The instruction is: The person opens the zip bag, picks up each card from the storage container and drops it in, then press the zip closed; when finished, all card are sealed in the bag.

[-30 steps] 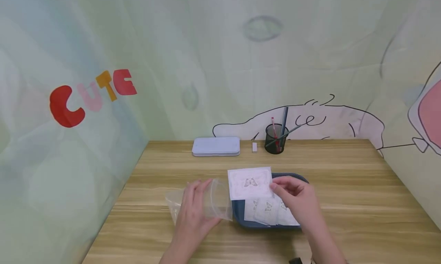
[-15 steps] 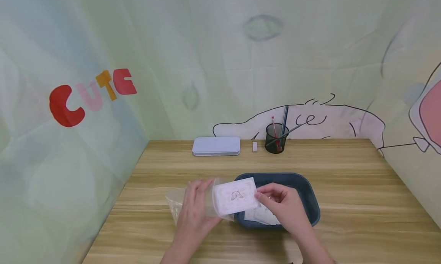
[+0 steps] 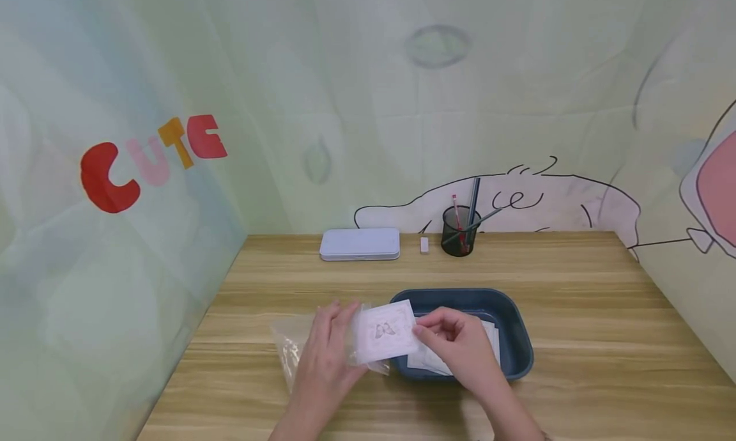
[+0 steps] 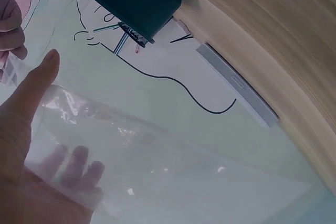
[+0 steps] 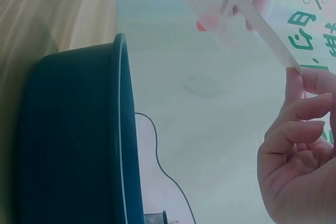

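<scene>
A clear plastic bag (image 3: 287, 342) is held around its mouth by my left hand (image 3: 324, 361), thumb on the near side and fingers on the far side. In the left wrist view the bag (image 4: 157, 156) stretches away, see-through and wrinkled. My right hand (image 3: 462, 348) pinches the right edge of a white card (image 3: 384, 332) with a butterfly print, between thumb and index finger. The card's left part sits inside the bag's mouth; in the right wrist view the card (image 5: 268, 35) is seen edge-on. Below the right hand, more white cards (image 3: 492, 337) lie in a dark blue bin (image 3: 522, 345).
A pale pencil case (image 3: 360, 244), a small white eraser (image 3: 424, 245) and a black mesh pen cup (image 3: 458, 233) with several pencils or pens stand along the table's back edge. A printed cloth (image 3: 345, 108) hangs behind and beside the wooden table (image 3: 604, 339).
My right hand has moved left from over the bin, carrying the card to the bag and sliding its left part into the mouth. The left hand has stayed nearly in place.
</scene>
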`<state>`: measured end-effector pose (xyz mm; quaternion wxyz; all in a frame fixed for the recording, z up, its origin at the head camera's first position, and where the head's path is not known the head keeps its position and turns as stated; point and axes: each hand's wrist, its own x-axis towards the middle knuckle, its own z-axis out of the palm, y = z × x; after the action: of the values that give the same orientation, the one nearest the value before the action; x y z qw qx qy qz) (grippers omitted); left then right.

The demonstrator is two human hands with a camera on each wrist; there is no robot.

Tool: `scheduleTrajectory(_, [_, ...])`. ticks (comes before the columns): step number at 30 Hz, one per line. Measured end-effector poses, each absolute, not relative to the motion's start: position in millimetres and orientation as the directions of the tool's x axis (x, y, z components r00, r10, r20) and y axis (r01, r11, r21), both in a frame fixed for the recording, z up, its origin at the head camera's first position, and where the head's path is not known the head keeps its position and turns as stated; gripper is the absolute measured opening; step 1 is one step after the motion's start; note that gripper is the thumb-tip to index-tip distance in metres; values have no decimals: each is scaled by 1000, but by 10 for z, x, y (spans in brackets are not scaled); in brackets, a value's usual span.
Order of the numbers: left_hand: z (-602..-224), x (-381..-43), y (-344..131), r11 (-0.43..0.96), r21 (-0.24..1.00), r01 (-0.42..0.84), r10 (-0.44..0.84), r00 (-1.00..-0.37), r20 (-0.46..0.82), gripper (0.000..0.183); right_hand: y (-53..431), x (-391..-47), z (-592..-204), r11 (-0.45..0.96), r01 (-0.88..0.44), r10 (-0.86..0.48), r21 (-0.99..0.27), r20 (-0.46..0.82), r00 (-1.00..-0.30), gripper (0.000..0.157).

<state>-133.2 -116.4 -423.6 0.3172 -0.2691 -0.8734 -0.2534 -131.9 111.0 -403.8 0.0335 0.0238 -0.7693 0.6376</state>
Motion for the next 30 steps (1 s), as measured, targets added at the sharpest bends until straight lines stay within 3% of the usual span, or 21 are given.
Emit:
scheduleTrajectory(21, [-4278,-1317,-1025,663,243,708,354,-582,732,93,770,-1329,-4240,165,-76,-149,-983,51,-988,6])
scheduleTrajectory(30, [-4316,-1286,-1000,702,220,678,358,-602,714,84,642,-1295,-4339,191,-160,-111,-968,140,-984,5])
